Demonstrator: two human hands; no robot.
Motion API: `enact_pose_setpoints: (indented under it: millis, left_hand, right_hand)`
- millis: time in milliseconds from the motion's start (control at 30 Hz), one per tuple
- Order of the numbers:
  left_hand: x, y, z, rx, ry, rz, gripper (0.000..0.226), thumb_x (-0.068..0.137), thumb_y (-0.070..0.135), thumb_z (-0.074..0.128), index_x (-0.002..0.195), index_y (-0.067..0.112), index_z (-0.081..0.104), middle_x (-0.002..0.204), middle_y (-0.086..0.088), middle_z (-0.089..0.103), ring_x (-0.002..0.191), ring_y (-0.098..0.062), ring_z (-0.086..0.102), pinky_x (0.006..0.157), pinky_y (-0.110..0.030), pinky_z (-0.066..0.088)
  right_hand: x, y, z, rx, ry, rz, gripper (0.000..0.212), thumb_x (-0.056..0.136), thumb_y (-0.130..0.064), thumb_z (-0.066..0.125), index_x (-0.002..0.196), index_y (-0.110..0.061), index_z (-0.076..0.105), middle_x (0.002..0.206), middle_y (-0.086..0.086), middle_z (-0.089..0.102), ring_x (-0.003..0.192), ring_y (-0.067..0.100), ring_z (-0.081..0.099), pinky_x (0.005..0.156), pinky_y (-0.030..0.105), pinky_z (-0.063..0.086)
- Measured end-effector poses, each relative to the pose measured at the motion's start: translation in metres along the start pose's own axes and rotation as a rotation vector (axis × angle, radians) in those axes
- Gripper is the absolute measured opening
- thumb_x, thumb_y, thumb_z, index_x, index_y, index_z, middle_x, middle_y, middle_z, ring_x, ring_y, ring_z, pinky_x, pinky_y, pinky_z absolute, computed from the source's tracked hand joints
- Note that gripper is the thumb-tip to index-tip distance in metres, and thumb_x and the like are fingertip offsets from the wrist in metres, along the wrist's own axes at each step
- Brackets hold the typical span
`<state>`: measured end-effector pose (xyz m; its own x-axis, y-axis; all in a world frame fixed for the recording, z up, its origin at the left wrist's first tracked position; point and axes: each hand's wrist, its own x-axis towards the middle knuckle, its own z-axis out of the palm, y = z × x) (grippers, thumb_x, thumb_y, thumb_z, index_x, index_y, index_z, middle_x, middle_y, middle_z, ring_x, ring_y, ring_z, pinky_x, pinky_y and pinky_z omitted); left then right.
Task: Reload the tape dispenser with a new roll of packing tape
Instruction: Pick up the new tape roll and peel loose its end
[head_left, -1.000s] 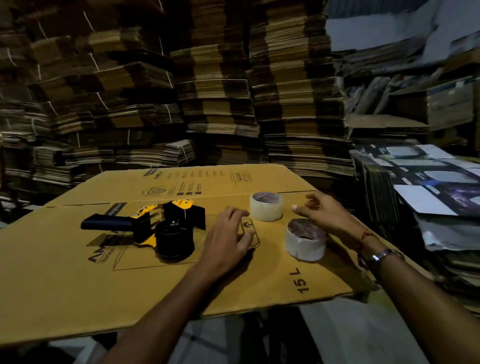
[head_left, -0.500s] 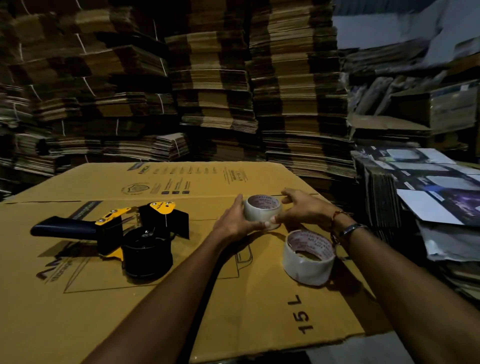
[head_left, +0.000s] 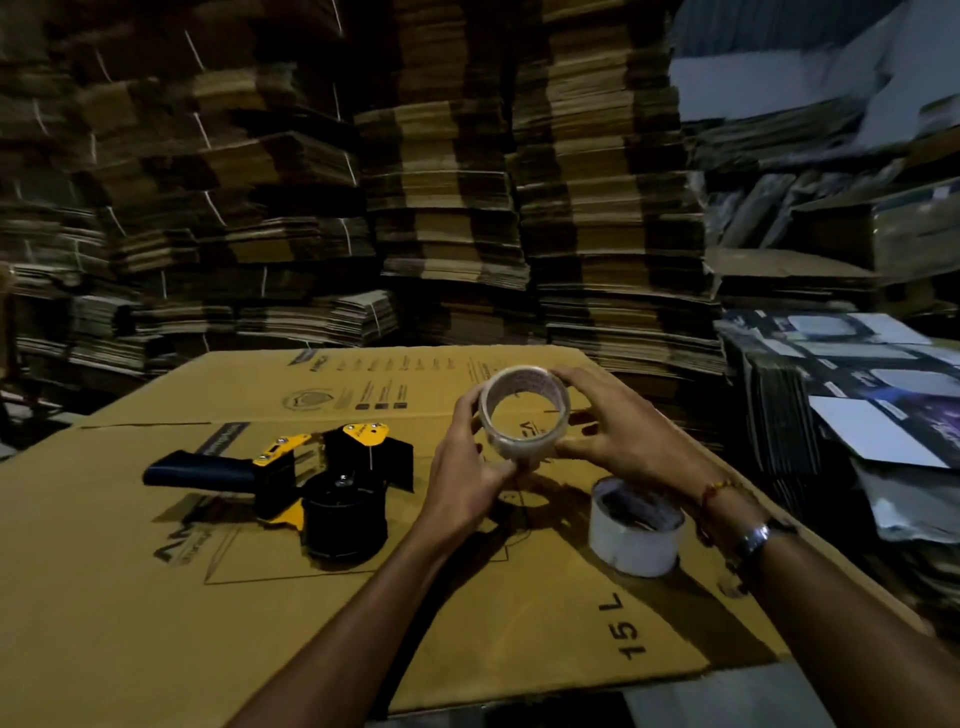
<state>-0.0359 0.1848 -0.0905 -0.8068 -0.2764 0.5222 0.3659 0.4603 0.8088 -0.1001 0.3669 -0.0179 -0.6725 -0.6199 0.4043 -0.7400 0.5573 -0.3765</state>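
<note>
A clear roll of packing tape (head_left: 524, 447) is lifted off the cardboard and tilted so its hollow core faces me. My left hand (head_left: 462, 467) grips its left and lower edge. My right hand (head_left: 618, 431) holds its right side with fingers spread. The black and yellow tape dispenser (head_left: 322, 483) lies on its side to the left, handle pointing left, its black hub bare of tape. A second, whitish tape roll (head_left: 634, 540) lies flat on the cardboard below my right wrist.
Everything rests on a large flattened cardboard box (head_left: 156, 623) marked "15 L". Tall stacks of flattened cartons (head_left: 441, 182) fill the background. Printed dark sheets (head_left: 857, 395) are piled at the right.
Both hands closed on the clear roll, then lifted it off the cardboard and tipped it up so its core faces me. The dispenser and whitish roll stayed put.
</note>
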Motion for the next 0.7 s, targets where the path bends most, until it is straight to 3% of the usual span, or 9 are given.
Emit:
enact_pose_setpoints:
  millis: [133, 233, 300, 400, 567, 700]
  left_hand:
    - [-0.031, 0.025, -0.034, 0.011, 0.005, 0.078, 0.098, 0.068, 0.033, 0.090, 0.146, 0.041, 0.031, 0.147, 0.016, 0.045, 0.135, -0.003, 0.044, 0.111, -0.032, 0.041]
    - [-0.058, 0.041, -0.060, 0.035, -0.001, 0.095, 0.094, 0.067, 0.043, 0.087, 0.142, 0.050, 0.031, 0.142, 0.027, 0.045, 0.132, 0.004, 0.045, 0.108, -0.026, 0.041]
    - [-0.077, 0.048, -0.076, 0.051, 0.008, 0.093, 0.091, 0.068, 0.041, 0.087, 0.140, 0.055, 0.031, 0.137, 0.032, 0.046, 0.127, 0.008, 0.047, 0.105, -0.023, 0.043]
    - [-0.108, 0.054, -0.100, -0.004, 0.005, 0.055, 0.093, 0.073, 0.019, 0.087, 0.147, 0.039, 0.035, 0.143, 0.019, 0.050, 0.131, 0.002, 0.048, 0.109, -0.030, 0.044]
    - [-0.144, 0.060, -0.130, 0.002, 0.020, 0.046, 0.087, 0.073, 0.012, 0.087, 0.146, 0.029, 0.042, 0.139, 0.016, 0.055, 0.128, 0.000, 0.052, 0.104, -0.022, 0.047]
    - [-0.159, 0.059, -0.142, 0.020, 0.050, 0.026, 0.088, 0.072, 0.015, 0.087, 0.147, 0.027, 0.043, 0.139, 0.015, 0.056, 0.126, 0.003, 0.052, 0.101, -0.017, 0.046]
  right_hand:
    - [-0.032, -0.037, 0.001, 0.116, 0.090, -0.071, 0.087, 0.081, -0.026, 0.084, 0.153, -0.033, 0.034, 0.149, -0.012, 0.039, 0.124, 0.005, 0.049, 0.100, 0.024, 0.050]
    - [-0.053, -0.061, 0.009, 0.190, 0.103, -0.080, 0.090, 0.080, -0.029, 0.084, 0.153, -0.038, 0.031, 0.140, -0.020, 0.037, 0.114, -0.004, 0.049, 0.091, 0.012, 0.047]
    - [-0.067, -0.077, 0.019, 0.267, 0.112, -0.103, 0.088, 0.080, -0.031, 0.084, 0.150, -0.041, 0.032, 0.135, -0.022, 0.037, 0.116, -0.004, 0.050, 0.091, 0.014, 0.049]
    - [-0.086, -0.099, 0.038, 0.396, 0.113, -0.123, 0.085, 0.082, -0.028, 0.083, 0.151, -0.042, 0.034, 0.141, -0.020, 0.038, 0.127, 0.004, 0.049, 0.097, 0.023, 0.053]
    - [-0.109, -0.134, 0.065, 0.692, 0.049, -0.094, 0.084, 0.085, -0.013, 0.080, 0.137, -0.059, 0.033, 0.135, -0.041, 0.032, 0.114, -0.008, 0.057, 0.085, 0.014, 0.054]
    - [-0.115, -0.149, 0.082, 0.706, 0.093, -0.075, 0.083, 0.084, -0.008, 0.079, 0.139, -0.054, 0.038, 0.142, -0.024, 0.039, 0.113, 0.002, 0.062, 0.084, 0.017, 0.056]
